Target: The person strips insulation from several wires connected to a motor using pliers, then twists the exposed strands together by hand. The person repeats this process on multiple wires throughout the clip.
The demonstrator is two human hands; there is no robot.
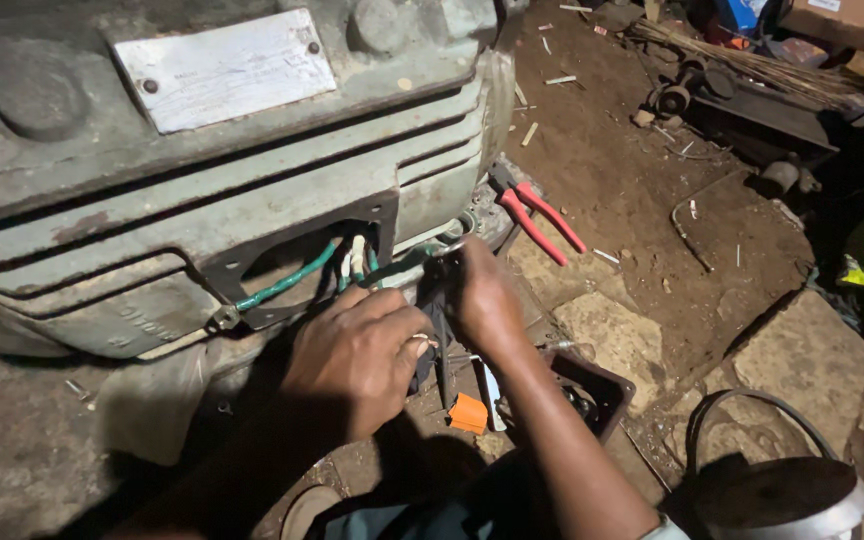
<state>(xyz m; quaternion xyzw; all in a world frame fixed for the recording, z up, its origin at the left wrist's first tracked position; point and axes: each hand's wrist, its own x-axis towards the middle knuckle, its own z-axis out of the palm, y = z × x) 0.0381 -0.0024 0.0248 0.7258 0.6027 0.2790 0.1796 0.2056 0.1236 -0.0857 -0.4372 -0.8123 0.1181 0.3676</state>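
While I crouch on the dirt floor [632, 190], a big grey-green motor [202, 170] with a pale metal plate [224, 68] fills the upper left of my view. From its dark square opening [297, 265] come green and white wires [297, 280], and both my hands sit just below it. My left hand [357, 355] is curled loosely with its fingers at the wires. My right hand [482, 295] is closed around a dark tool [434, 340] beside the opening. Red-handled pliers [542, 220] lie on the ground near the motor's corner, a small brown box [597, 390] sits by my right forearm, and an orange piece [468, 414] lies under my wrists.
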